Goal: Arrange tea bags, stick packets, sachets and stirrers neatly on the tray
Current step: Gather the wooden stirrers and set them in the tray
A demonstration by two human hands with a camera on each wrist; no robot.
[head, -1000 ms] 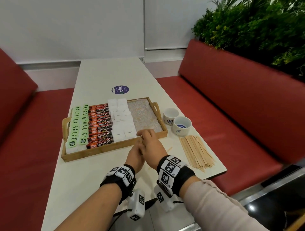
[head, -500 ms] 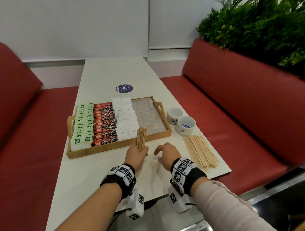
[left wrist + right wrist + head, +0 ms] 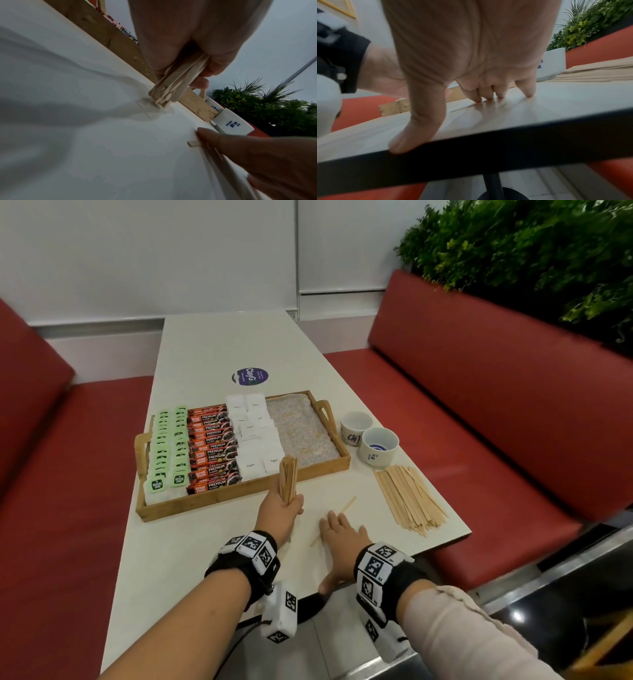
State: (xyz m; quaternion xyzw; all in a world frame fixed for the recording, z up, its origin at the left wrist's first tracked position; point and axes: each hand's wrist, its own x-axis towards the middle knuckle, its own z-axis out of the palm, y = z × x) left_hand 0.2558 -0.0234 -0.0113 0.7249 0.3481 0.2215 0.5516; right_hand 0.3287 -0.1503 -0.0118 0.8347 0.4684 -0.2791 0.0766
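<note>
The wooden tray (image 3: 239, 491) holds rows of green tea bags (image 3: 169, 446), orange stick packets (image 3: 212, 446) and white sugar sachets (image 3: 255, 436); its right part is bare. My left hand (image 3: 281, 510) grips a bundle of wooden stirrers (image 3: 287, 477) upright, lower ends (image 3: 163, 94) on the table by the tray's front wall. My right hand (image 3: 339, 530) lies flat on the table, fingertips (image 3: 488, 98) pressing a loose stirrer (image 3: 317, 539), thumb at the table edge. Another single stirrer (image 3: 349, 504) lies just beyond it. A pile of stirrers (image 3: 409, 499) sits at the right.
Two small white cups (image 3: 378, 445) stand right of the tray, behind the stirrer pile. A round purple sticker (image 3: 249, 376) is on the table beyond the tray. Red bench seats (image 3: 479, 392) flank the table, with plants (image 3: 531, 248) behind the right one.
Both hands were together at the tray's front edge. The left hand then stood the bundle upright, while the right hand drew back toward me and flattened onto a loose stirrer.
</note>
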